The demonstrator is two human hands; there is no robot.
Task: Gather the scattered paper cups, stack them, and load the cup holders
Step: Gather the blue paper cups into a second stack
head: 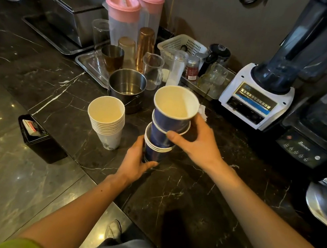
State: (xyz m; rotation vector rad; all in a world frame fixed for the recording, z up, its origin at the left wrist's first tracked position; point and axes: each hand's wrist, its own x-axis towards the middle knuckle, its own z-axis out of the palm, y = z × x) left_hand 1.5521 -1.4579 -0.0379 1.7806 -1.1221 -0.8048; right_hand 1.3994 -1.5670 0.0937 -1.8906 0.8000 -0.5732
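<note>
Currently stacking: left hand (135,158) clamps blue cups (156,150), right hand (194,140) grips upper cups (172,112); next, seat them straight.

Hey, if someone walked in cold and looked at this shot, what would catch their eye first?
Dead centre, both hands grip a leaning stack of blue paper cups: the left hand at its base, the right hand higher up. Just left stands a neat white cup stack on the dark marble counter. Behind, two pink-lidded pitchers stand out.
</note>
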